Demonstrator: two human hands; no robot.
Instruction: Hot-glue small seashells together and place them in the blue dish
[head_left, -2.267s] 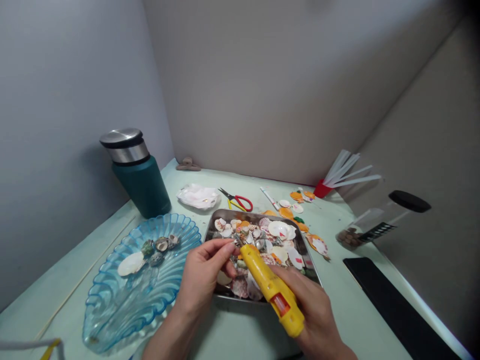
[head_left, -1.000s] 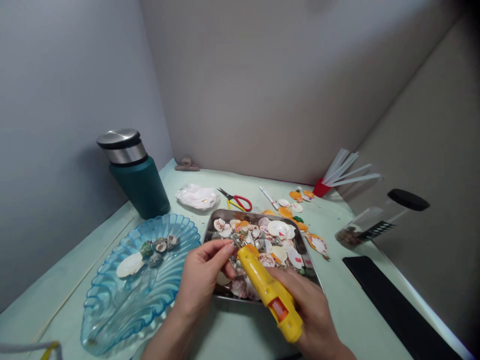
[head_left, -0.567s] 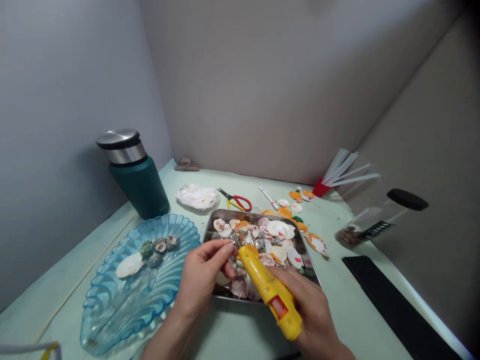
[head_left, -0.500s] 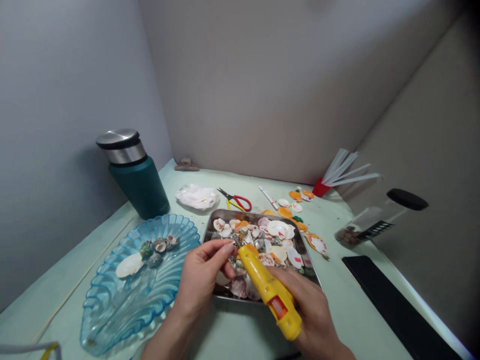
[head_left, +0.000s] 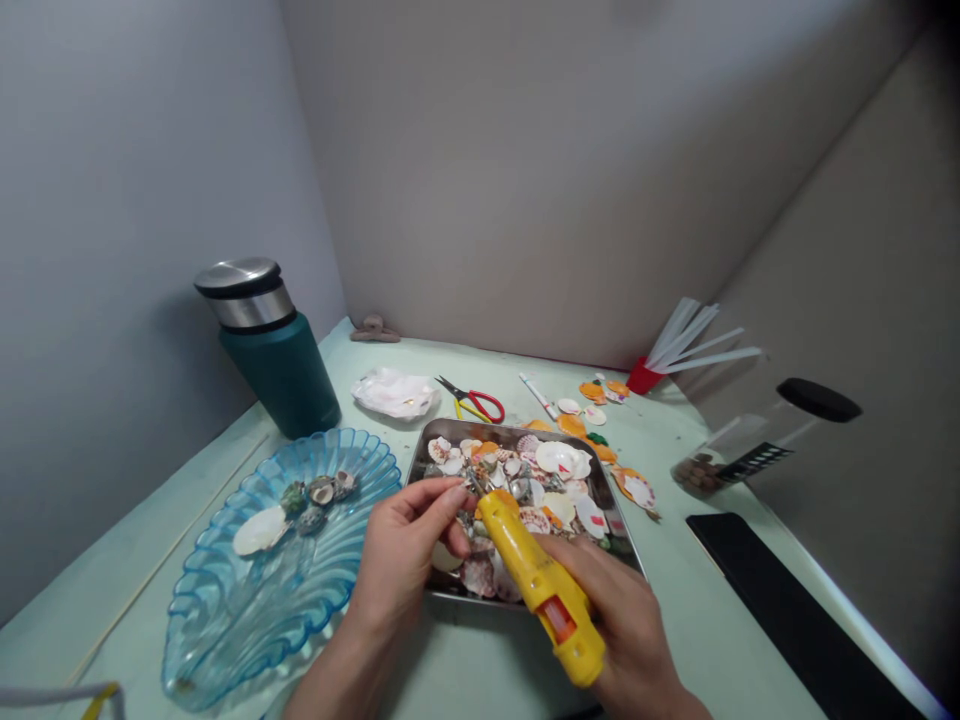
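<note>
My right hand (head_left: 626,630) grips a yellow glue gun (head_left: 536,580), its nozzle pointing up-left over a metal tray (head_left: 622,535) filled with several seashells. My left hand (head_left: 405,560) is closed in a pinch on a small shell held at the nozzle tip, above the tray's near left part. The shell itself is mostly hidden by my fingers. To the left lies a blue shell-shaped glass dish (head_left: 255,590) with a white shell (head_left: 259,530) and a few small dark shells (head_left: 319,492) in it.
A teal flask (head_left: 274,345) stands at back left. Behind the tray lie a white wad (head_left: 396,392), red scissors (head_left: 476,402) and loose shells (head_left: 600,420). At right are white sticks in a red holder (head_left: 675,350), a tipped jar (head_left: 757,440) and a black slab (head_left: 795,620).
Almost nothing has moved. Both hands stay over the tray with the glue gun's nozzle at the pinched shell; the view shifted very slightly.
</note>
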